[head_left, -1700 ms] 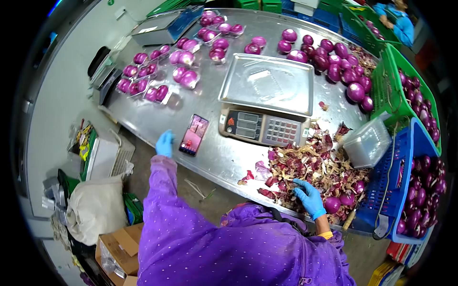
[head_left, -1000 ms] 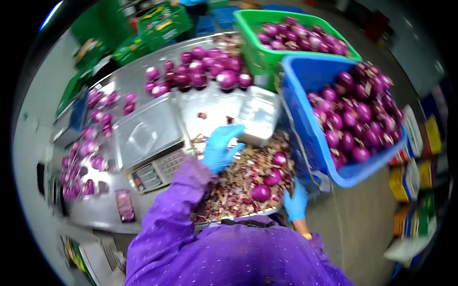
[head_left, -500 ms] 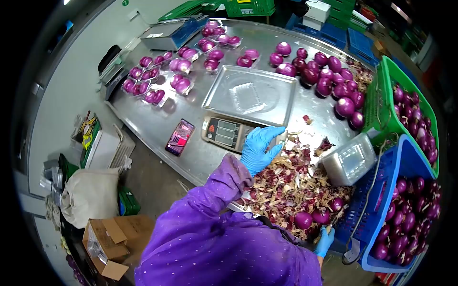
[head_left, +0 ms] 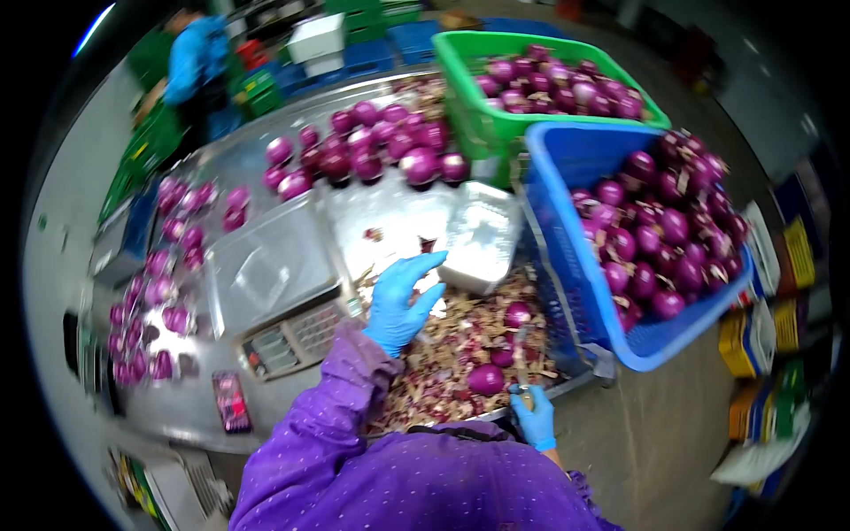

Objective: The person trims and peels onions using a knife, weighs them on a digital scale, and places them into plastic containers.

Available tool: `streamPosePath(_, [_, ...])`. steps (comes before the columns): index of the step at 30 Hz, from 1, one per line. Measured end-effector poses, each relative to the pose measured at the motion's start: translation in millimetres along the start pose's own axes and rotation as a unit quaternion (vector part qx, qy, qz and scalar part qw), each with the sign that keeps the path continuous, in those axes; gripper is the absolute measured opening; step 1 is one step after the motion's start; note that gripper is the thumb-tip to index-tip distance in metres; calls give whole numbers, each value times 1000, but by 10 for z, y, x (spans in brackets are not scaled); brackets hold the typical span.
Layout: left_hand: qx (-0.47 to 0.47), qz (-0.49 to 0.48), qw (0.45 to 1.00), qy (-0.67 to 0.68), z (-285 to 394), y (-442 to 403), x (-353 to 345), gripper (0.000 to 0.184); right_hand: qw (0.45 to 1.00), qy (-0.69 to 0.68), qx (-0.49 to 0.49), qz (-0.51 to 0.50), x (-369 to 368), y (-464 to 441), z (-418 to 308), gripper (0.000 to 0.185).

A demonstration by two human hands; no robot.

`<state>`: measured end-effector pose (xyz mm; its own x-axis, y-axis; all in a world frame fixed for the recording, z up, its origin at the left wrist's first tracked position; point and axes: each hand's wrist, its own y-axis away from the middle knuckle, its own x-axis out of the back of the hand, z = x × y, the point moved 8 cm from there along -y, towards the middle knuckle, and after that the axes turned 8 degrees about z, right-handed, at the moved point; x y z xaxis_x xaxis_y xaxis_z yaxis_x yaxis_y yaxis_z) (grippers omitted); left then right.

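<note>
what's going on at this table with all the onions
A person in a purple top is at a metal table. The right hand grips a knife by its handle at the near edge. The left hand appears empty, thumb and fingers apart, over onion peelings and near some clear plastic containers. Loose onions sit farther back; more fill a blue crate and a green crate.

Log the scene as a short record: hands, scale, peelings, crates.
Left hand: blue glove, thumb and fingers parted, near the clear plastic containers
Right hand: blue glove, gripping what looks like a knife
Scale: left of the left hand
Peelings: between the hands, purple onions among them
Crates: green crate and blue crate, both holding more onions
</note>
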<state>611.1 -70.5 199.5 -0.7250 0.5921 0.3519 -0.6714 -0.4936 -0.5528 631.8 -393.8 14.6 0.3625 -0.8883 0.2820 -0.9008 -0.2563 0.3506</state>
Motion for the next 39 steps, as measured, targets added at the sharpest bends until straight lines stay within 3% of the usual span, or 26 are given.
streamPosePath(1, [-29,-11,999,-10,56,-78,-119,41,1000,-2,-27,-14,-15,-36,21,17])
streamPosePath(2, [-56,-21,998,-19,135,-155,-251,42,996,65,63,-11,-4,-126,0,21])
streamPosePath(5, [-77,-28,996,30,532,-409,-468,40,991,84,84,-70,33,-256,-93,24])
streamPosePath(8, [-65,-86,993,-50,517,-602,-760,43,982,102,93,-127,10,-431,-163,25])
streamPosePath(10, [-113,-158,975,-104,444,-547,-1089,49,981,86,56,-164,-8,-510,-124,25])
streamPosePath(12, [-171,-199,953,-154,562,-505,-1294,50,969,132,93,-187,18,-549,-266,28])
streamPosePath(14, [-159,-99,980,-61,808,-857,-1173,44,963,107,151,-197,-33,-660,-262,30])
streamPosePath(16, [-153,-43,987,7,1163,-1271,-1106,44,963,73,149,-210,-43,-676,-331,28])
streamPosePath(18, [-222,-138,965,-26,1637,-1535,-1436,43,950,56,174,-255,-234,-762,-41,25])
streamPosePath(20, [-217,-306,925,-53,1669,-1647,-2078,43,940,43,228,-249,-543,-888,597,24])
streamPosePath(21, [-193,-368,909,-40,1570,-1616,-2451,47,947,23,199,-252,-438,-750,646,24])
streamPosePath(22, [-188,-423,885,-45,1419,-1632,-2802,51,919,124,208,-312,-564,-820,660,25])
streamPosePath(24, [-209,-465,845,-162,1214,-1602,-3483,65,921,95,164,-339,-258,-691,539,25])
streamPosePath(31, [-86,-426,868,-239,1360,-1482,-4914,99,957,3,39,-287,553,-650,619,24])
streamPosePath(34, [-105,-388,881,-249,1302,-1479,-5174,101,961,-18,15,-274,683,-748,607,24])
streamPosePath(39, [-23,-352,928,-118,1213,-1584,-5118,96,964,-32,12,-265,762,-879,491,25])
